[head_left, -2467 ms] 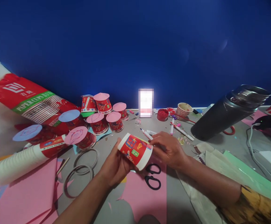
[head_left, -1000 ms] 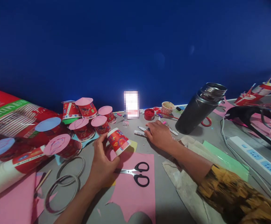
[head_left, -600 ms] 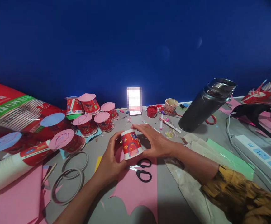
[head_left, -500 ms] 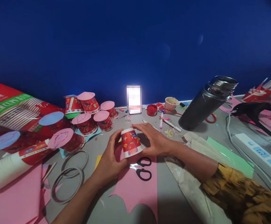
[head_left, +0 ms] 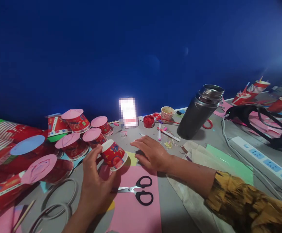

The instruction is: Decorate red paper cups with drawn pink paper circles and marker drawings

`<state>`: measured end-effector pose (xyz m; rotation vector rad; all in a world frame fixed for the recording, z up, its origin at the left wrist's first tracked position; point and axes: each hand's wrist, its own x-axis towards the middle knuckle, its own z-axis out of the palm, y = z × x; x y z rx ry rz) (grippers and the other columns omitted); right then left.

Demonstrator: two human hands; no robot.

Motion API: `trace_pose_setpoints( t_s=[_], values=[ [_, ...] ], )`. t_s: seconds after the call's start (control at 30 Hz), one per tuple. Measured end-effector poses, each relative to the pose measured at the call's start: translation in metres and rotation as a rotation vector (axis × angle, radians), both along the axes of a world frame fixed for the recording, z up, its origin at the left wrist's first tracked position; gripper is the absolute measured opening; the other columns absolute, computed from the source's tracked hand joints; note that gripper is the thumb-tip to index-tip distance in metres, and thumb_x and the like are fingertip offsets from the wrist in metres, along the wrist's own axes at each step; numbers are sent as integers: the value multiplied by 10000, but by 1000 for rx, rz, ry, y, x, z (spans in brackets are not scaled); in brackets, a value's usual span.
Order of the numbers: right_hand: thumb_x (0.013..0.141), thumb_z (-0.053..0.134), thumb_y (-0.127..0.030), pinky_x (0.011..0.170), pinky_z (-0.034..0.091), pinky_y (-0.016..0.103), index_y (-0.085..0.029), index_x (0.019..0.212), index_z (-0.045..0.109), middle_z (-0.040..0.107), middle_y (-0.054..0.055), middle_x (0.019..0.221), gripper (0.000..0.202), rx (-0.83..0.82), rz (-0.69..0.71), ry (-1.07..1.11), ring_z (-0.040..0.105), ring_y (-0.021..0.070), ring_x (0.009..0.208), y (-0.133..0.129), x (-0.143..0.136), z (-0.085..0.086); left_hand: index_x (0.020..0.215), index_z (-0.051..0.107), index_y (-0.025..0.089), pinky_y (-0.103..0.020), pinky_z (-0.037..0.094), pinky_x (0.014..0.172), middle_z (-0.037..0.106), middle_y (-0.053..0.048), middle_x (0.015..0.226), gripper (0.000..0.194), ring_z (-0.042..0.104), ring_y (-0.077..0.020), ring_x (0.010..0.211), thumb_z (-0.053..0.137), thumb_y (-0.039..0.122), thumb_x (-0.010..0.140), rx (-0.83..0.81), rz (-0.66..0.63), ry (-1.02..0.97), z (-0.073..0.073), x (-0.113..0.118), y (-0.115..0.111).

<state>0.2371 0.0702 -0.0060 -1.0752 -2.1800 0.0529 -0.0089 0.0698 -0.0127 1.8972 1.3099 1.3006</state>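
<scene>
A red patterned paper cup (head_left: 113, 155) with a white base and rim is tilted in my left hand (head_left: 96, 181), gripped between thumb and fingers. To the right of the cup, my right hand (head_left: 153, 153) has its fingers apart and holds nothing. Below both hands, black-handled scissors (head_left: 137, 190) lie on a pink paper sheet (head_left: 141, 220). Several red cups topped with pink discs, one of them a nearer cup (head_left: 94, 137), stand left of the held cup. A yellow piece of paper (head_left: 131, 158) shows between my hands.
A dark open flask (head_left: 196, 115) stands at the right behind markers (head_left: 169, 134) and a red tub (head_left: 148, 121). Further right are a power strip (head_left: 260, 157), cables and a black strap. Grey rings (head_left: 58, 207) lie at the lower left; a lit phone (head_left: 128, 112) stands at the back.
My left hand has carried the cup leftward, and the cup is tilted more. My right hand has come off the cup. The camera view has shifted right.
</scene>
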Motion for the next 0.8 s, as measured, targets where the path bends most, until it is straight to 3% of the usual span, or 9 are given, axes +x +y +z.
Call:
trace_pose_setpoints(
  t_s=[0.07, 0.17, 0.4, 0.5, 0.63, 0.8],
  values=[
    [1003, 548, -219, 902, 546, 398, -173, 1175, 668, 760, 126, 1092, 215, 33, 10, 9, 661, 248, 999, -1, -1, -2, 1488, 425, 305, -632, 381, 1225, 392, -124, 1569, 798, 441, -369, 1455, 807, 334, 788, -26, 39, -21, 0, 2, -1],
    [1041, 511, -276, 736, 502, 322, -191, 1063, 705, 765, 70, 896, 212, 13, 7, -44, 665, 206, 817, -3, -1, -6, 1475, 421, 311, -572, 517, 1122, 410, -124, 1529, 815, 543, -346, 1362, 824, 345, 768, -112, 41, -109, -1, 5, -3],
    [1058, 503, -303, 671, 401, 291, -200, 1016, 743, 781, 36, 843, 265, -101, -8, -162, 682, 172, 755, -6, -1, -13, 1429, 416, 275, -532, 523, 1115, 513, -145, 1469, 811, 589, -315, 1335, 816, 268, 724, -230, -36, -224, -2, 3, -1],
    [1043, 526, -285, 664, 372, 284, -201, 1021, 749, 791, 32, 857, 239, -163, -40, -180, 690, 166, 764, -4, -3, 0, 1416, 405, 253, -513, 518, 1115, 531, -162, 1468, 797, 606, -301, 1323, 775, 205, 711, -266, -45, -295, -3, 6, 0],
    [1035, 534, -300, 633, 317, 287, -205, 970, 749, 785, 35, 854, 244, -254, -168, -317, 684, 175, 760, 1, 0, 33, 1404, 426, 232, -520, 481, 1147, 498, -167, 1485, 777, 587, -298, 1333, 737, 173, 694, -218, -78, -266, -3, 8, 0],
    [1029, 552, -345, 659, 346, 289, -207, 1016, 741, 775, 49, 877, 234, -300, -338, -437, 687, 200, 804, -7, 32, 59, 1413, 439, 251, -513, 501, 1123, 477, -140, 1491, 797, 581, -298, 1318, 730, 144, 678, -136, -73, -172, 1, 7, -2]
  ],
)
